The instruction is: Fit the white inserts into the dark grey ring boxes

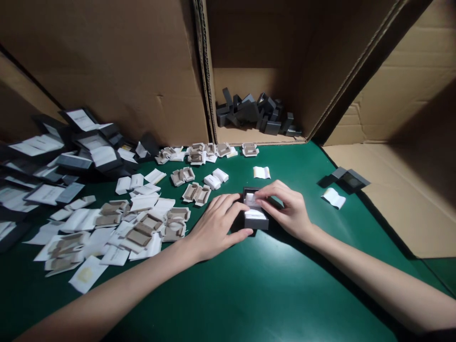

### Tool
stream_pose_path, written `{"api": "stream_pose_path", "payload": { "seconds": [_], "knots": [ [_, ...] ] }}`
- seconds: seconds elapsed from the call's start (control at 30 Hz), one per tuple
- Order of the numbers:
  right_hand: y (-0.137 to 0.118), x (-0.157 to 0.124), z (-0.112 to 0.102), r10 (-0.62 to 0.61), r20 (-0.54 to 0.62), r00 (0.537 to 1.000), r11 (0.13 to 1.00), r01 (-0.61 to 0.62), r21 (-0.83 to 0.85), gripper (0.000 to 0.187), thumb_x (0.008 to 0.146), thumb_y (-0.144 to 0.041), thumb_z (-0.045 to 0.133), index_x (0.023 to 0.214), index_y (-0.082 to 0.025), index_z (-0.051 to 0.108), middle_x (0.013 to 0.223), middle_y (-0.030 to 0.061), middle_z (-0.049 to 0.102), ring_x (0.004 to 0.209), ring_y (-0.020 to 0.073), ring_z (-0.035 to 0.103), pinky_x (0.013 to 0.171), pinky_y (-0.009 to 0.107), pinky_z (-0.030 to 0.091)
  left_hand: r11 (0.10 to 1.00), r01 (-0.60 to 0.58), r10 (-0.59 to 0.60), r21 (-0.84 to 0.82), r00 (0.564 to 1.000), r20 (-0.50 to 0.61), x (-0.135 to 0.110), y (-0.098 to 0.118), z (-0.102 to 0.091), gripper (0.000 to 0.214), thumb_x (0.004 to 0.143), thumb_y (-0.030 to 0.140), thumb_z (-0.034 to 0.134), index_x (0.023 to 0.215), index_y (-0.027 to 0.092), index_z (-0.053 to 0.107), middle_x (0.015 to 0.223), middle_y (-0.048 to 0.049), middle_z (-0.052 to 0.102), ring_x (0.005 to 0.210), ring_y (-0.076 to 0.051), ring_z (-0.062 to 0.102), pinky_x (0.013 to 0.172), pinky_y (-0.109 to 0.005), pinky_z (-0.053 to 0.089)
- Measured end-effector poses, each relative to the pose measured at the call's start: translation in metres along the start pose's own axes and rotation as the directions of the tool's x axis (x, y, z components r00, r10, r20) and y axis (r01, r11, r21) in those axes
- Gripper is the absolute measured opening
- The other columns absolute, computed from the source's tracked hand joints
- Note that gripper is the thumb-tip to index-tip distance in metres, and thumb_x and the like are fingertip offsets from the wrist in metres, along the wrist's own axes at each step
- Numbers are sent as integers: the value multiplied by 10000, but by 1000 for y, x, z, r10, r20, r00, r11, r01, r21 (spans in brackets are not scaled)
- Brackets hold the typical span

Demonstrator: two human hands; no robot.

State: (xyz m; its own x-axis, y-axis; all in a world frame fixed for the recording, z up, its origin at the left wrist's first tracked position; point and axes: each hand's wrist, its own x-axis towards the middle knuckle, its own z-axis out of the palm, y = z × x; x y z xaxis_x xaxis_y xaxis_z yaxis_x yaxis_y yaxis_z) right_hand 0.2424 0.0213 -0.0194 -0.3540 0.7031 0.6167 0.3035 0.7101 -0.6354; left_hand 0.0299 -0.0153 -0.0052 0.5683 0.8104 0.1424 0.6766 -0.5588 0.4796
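A small black box (pixel 256 223) with white pieces inside lies on the green table in front of me. My left hand (pixel 219 222) grips it from the left, fingers and thumb along its side. My right hand (pixel 288 205) is closed in a pinch over the far part of the box. Between its fingertips is a small white piece (pixel 250 200), set within the box walls; its exact kind is partly hidden by my fingers. Just beyond the box lies a curled white paper slip (pixel 261 172).
To the left spread folded white card inserts (pixel 142 230) and papers, with a pile of open black boxes (pixel 94 147) behind them. A cardboard carton (pixel 245 78) at the back holds more black box parts (pixel 249 111). At right, a black box (pixel 351 179) stands near a cardboard flap (pixel 402 204).
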Motion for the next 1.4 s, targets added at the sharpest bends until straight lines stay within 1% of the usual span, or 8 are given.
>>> {"api": "stream_pose_path", "payload": {
  "seconds": [0.17, 0.27, 0.43, 0.67, 0.8, 1.03, 1.3, 1.4],
  "knots": [
    [-2, 2, 0, -21, -12, 1000, 989, 19, -149, 139, 827, -167, 597, 947, -226, 633, 976, 75, 599, 965, 223, 546, 838, 417, 461, 999, -33, 33, 11, 999, -5, 0, 0, 0, 316, 880, 419, 526, 1121, 216, 510, 1316, -108, 452, 1231, -281, 413, 993, -446, 370],
    [-1, 3, 1, 55, 18, 998, 995, -53, -89, 133, 826, -182, 601, 954, -215, 617, 1069, 89, 545, 1058, 233, 521, 907, 425, 444, 999, -46, 46, 13, 999, 3, 0, 1, 0, 320, 876, 408, 535, 1130, 214, 513, 1337, -113, 435, 1232, -281, 419, 985, -433, 383],
    [1, 3, 0, 114, 79, 990, 990, -119, 74, 87, 850, -186, 577, 933, -212, 587, 1002, 58, 599, 994, 199, 561, 884, 388, 457, 998, -54, 54, 13, 999, 0, 1, 1, 0, 333, 871, 423, 541, 1128, 211, 528, 1324, -110, 462, 1224, -279, 435, 983, -430, 392],
    [6, 1, 2, 181, 75, 981, 970, -191, 153, 120, 854, -124, 518, 908, -206, 587, 1011, 64, 593, 963, 185, 565, 825, 357, 471, 992, -70, 70, 102, 998, -2, 2, 2, 3, 439, 894, 450, 496, 1249, 192, 466, 1354, -133, 449, 1250, -288, 418, 990, -453, 397],
    [6, -1, 5, 225, 56, 973, 958, -232, 167, 100, 828, -117, 533, 870, -206, 551, 954, 49, 563, 894, 172, 564, 780, 335, 474, 975, -131, 135, 181, 991, -13, 2, 4, 8, 566, 902, 483, 471, 1354, 153, 390, 1346, -164, 461, 1250, -308, 418, 1008, -484, 384],
    [3, -3, 9, 305, 27, 952, 927, -304, 221, 93, 827, -126, 522, 872, -207, 525, 884, 28, 542, 834, 160, 556, 739, 313, 459, 949, -157, 177, 273, 983, -52, 2, 8, 13, 613, 873, 528, 493, 1329, 125, 428, 1268, -183, 514, 1206, -329, 462, 970, -506, 421],
    [1, -3, 10, 273, 7, 962, 945, -269, 187, 143, 789, -67, 490, 757, -207, 483, 799, 1, 463, 740, 139, 491, 647, 278, 407, 910, -187, 220, 371, 974, -49, 2, 10, 15, 610, 836, 488, 576, 1291, 102, 451, 1240, -173, 541, 1175, -320, 495, 998, -483, 405],
    [0, -3, 9, 278, 48, 959, 932, -282, 227, 131, 770, -81, 505, 803, -208, 505, 847, 15, 485, 782, 153, 513, 682, 296, 431, 908, -180, 214, 378, 976, -49, 2, 11, 16, 594, 852, 471, 557, 1306, 108, 431, 1234, -169, 547, 1173, -320, 499, 999, -482, 397]
  ]
}}
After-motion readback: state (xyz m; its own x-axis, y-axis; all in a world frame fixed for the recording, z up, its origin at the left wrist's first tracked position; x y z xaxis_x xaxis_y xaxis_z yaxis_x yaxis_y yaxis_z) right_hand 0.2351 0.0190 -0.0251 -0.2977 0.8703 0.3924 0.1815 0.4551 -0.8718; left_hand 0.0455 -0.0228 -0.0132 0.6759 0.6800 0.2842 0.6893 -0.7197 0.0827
